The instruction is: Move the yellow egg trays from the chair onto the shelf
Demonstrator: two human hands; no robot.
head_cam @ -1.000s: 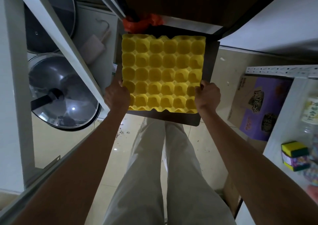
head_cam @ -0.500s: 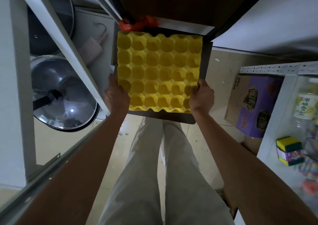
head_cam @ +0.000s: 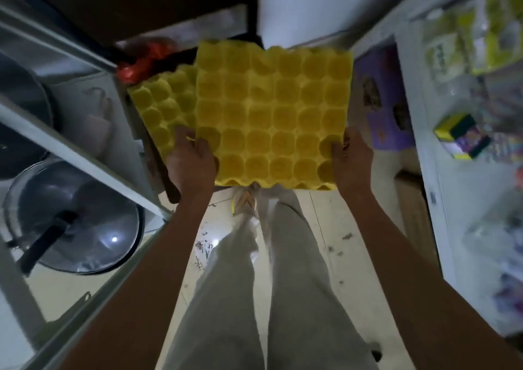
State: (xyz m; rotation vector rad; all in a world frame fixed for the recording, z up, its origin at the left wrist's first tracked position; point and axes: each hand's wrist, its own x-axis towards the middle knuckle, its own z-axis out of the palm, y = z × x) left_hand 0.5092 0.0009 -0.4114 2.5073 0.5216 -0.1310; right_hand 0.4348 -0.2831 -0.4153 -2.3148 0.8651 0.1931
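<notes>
A yellow egg tray (head_cam: 274, 115) is lifted in front of me, held level at its two near corners. My left hand (head_cam: 191, 160) grips its left edge, thumb on top. My right hand (head_cam: 351, 157) grips its right edge. Below and to the left, a second yellow egg tray (head_cam: 164, 106) still lies on the dark chair seat (head_cam: 169, 191), partly covered by the lifted one. The white shelf (head_cam: 424, 132) stands at the right, blurred.
A metal rack (head_cam: 85, 154) on the left holds a glass pot lid (head_cam: 73, 222) and pans. An orange bag (head_cam: 141, 61) lies behind the chair. A purple box (head_cam: 382, 98) stands on the floor, and a yellow-green sponge pack (head_cam: 461, 134) sits on the shelf.
Both hands have lifted the top tray off the stack and carried it to the right, uncovering the tray beneath. The view has swung toward the right shelf.
</notes>
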